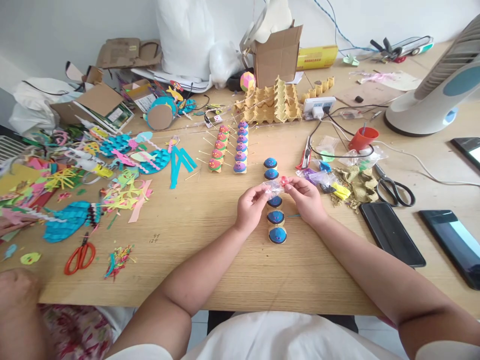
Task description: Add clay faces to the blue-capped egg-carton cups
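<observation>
Over a row of egg-carton cups topped with blue clay (276,217), both hands meet in the air. My left hand (251,209) pinches a small clear plastic bag (273,187). My right hand (306,201) is closed at the bag's other end, thumb and finger on a lump of red modelling clay (284,180); whether the lump is inside or outside the bag is unclear. Farther off stand two finished-looking rows, one with red and green tops (219,149) and one purple and blue (241,147), with thin sticks poking out sideways.
Right of my hands lie clay packets (318,176), torn carton pieces (358,182), black scissors (395,187) and phones (392,234). A red cup (363,138) and a fan (423,107) stand behind. Paper crafts (71,220) and red scissors (80,256) lie left, near another person's hand (18,290).
</observation>
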The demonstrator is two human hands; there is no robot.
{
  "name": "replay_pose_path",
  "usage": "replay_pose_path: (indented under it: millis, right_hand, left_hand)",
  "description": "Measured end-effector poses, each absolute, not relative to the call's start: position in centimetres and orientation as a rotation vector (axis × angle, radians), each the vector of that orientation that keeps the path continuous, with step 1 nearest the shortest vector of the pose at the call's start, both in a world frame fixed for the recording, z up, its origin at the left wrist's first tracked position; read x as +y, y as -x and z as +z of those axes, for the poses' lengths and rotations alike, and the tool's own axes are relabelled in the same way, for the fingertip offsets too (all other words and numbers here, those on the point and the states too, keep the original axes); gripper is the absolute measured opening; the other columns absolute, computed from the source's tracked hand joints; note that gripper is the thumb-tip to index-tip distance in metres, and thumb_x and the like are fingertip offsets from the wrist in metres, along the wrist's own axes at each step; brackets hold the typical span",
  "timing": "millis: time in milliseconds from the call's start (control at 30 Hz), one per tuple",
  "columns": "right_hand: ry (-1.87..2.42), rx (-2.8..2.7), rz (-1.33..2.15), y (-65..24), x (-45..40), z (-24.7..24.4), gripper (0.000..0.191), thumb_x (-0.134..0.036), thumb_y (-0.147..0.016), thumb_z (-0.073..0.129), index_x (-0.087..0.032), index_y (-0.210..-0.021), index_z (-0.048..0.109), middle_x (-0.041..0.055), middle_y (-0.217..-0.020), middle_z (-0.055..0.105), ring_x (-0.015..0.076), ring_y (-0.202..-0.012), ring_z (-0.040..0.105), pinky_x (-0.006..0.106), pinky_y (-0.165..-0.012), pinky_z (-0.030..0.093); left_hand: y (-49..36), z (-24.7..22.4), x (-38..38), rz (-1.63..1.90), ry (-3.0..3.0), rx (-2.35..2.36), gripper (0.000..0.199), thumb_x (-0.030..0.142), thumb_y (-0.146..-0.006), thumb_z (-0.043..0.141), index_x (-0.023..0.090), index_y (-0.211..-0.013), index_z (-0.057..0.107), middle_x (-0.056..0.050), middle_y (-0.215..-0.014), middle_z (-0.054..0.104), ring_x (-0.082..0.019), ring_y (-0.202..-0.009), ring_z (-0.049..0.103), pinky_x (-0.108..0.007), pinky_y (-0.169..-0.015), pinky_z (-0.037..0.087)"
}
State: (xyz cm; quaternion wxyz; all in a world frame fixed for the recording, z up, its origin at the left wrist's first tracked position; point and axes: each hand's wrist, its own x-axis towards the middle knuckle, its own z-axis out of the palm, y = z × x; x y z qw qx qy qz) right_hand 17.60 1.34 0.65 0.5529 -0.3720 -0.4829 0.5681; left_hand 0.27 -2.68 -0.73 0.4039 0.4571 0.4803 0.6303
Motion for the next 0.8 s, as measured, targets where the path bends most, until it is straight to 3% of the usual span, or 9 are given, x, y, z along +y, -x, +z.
replay_pose_path:
  millis: [167, 367, 633, 800]
  right_hand:
    - [0.862, -1.123, 1.437, -17.78, 1.42, 1.02, 0.048, -0.059, -0.074, 0.094, -0.030, -0.110, 0.082, 0.0029, -0.110, 0.082, 0.0190, -0.095, 0.072, 0.035, -0.090, 0.061]
    - [0.883, -1.220, 1.486, -17.77, 1.16, 1.53, 0.041, -0.063, -0.071, 0.093, -0.025, -0.083, 0.083, 0.0015, -0.087, 0.079, 0.0185, -0.084, 0.069, 0.036, -0.091, 0.060]
    - [0.868, -1.089, 1.545, -17.64, 1.34, 0.74, 0.040, -0.048, -0.062, 0.103, -0.023, -0.077, 0.076, -0.0008, -0.084, 0.076, 0.0138, -0.079, 0.065, 0.031, -0.083, 0.058]
    - [0.869, -1.087, 1.530, -17.59, 1.30, 1.06, 0.046, -0.048, -0.059, 0.105, -0.021, -0.072, 0.070, -0.0021, -0.077, 0.072, 0.0117, -0.073, 0.062, 0.028, -0.074, 0.054]
  left_hand:
    - [-0.24, -0.51, -2.79, 1.586, -1.173, 1.209, 0.044, 0.062, -0.086, 0.082, 0.020, -0.102, 0.081, -0.009, -0.108, 0.085, -0.020, -0.099, 0.080, -0.036, -0.093, 0.065]
    - [-0.26, -0.44, -2.93, 1.566, -1.210, 1.179, 0.042, 0.061, -0.087, 0.082, 0.021, -0.099, 0.081, -0.008, -0.105, 0.085, -0.019, -0.096, 0.079, -0.034, -0.090, 0.065]
    - [-0.33, -0.31, -3.03, 1.565, -1.206, 1.167, 0.045, 0.063, -0.085, 0.083, 0.021, -0.100, 0.081, -0.008, -0.106, 0.086, -0.020, -0.098, 0.080, -0.036, -0.092, 0.065]
    - [-0.40, -0.27, -3.03, 1.566, -1.205, 1.147, 0.044, 0.063, -0.085, 0.083, 0.021, -0.099, 0.081, -0.008, -0.106, 0.086, -0.021, -0.098, 0.081, -0.036, -0.091, 0.066]
